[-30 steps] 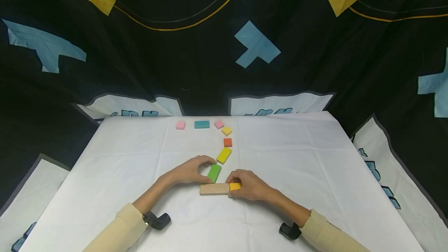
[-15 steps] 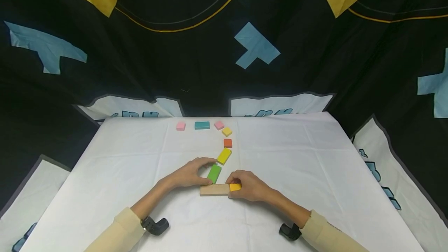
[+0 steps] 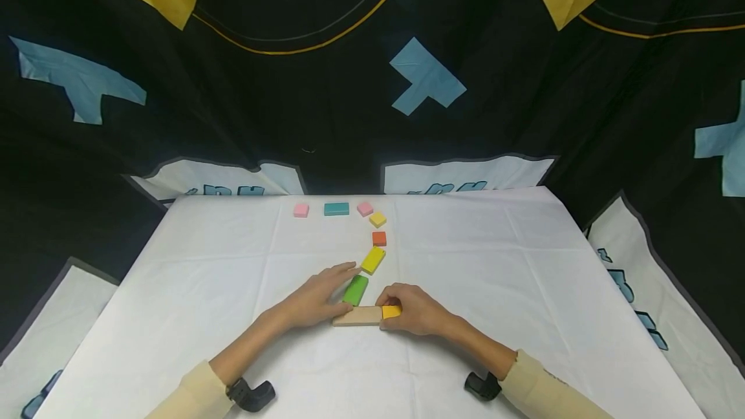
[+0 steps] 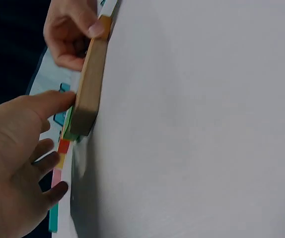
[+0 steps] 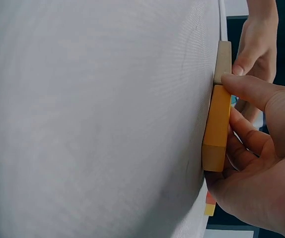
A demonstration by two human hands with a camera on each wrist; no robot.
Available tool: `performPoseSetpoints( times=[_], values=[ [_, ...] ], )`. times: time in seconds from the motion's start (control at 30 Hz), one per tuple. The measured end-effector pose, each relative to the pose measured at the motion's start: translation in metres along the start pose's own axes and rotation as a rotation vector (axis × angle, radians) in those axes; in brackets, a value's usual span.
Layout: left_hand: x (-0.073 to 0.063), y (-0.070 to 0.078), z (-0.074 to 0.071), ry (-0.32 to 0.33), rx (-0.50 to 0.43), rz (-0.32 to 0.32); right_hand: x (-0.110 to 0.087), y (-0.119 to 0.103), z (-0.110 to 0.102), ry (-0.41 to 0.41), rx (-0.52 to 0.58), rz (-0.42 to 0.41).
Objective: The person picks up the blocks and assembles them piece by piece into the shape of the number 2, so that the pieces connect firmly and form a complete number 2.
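In the head view my right hand (image 3: 414, 308) pinches an orange-yellow block (image 3: 391, 311) between thumb and fingers. That block stands end to end with a plain wooden block (image 3: 357, 316); the right wrist view shows its long side, with my thumb near the joint. My left hand (image 3: 314, 296) has its fingers stretched out beside a green block (image 3: 356, 290), the thumb tip at the corner where the green and wooden blocks come together. In the left wrist view the left fingers (image 4: 47, 162) are spread, and the wooden block (image 4: 89, 89) partly hides the green one.
Beyond the green block a curved row runs away across the white tabletop (image 3: 495, 264): a yellow block (image 3: 373, 260), a red block (image 3: 379, 238), a small yellow block (image 3: 377, 219), a pink block (image 3: 365, 209), a teal block (image 3: 336, 209) and another pink block (image 3: 301, 210). A dark curtain hangs behind.
My left hand has let go of the green block; its fingers have straightened and the hand has drawn slightly back toward the person. The right hand keeps its hold on the orange-yellow block.
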State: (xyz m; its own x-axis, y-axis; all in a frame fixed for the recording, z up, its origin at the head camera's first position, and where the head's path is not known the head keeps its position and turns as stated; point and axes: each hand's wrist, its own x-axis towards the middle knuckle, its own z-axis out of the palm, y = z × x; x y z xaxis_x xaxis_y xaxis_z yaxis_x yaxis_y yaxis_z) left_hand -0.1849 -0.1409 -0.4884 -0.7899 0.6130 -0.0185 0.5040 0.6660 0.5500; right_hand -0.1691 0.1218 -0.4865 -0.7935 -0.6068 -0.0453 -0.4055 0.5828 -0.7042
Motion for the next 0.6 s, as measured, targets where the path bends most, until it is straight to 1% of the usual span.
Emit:
performPoseSetpoints(
  times=[0.07, 0.3, 0.5, 0.6],
  values=[
    [-0.003, 0.005, 0.001, 0.011, 0.06, 0.013, 0.0, 0.0, 0.0, 0.001, 0.004, -0.003],
    [-0.015, 0.018, 0.007, 0.084, 0.203, 0.094, 0.001, 0.0, 0.001, -0.003, 0.018, 0.009],
    [-0.024, 0.024, 0.017, 0.105, 0.356, 0.146, 0.001, 0.001, 0.002, 0.001, 0.003, 0.009],
    [-0.026, 0.025, 0.021, 0.121, 0.426, 0.169, 0.001, 0.001, 0.002, 0.004, 0.0, 0.006]
  ],
)
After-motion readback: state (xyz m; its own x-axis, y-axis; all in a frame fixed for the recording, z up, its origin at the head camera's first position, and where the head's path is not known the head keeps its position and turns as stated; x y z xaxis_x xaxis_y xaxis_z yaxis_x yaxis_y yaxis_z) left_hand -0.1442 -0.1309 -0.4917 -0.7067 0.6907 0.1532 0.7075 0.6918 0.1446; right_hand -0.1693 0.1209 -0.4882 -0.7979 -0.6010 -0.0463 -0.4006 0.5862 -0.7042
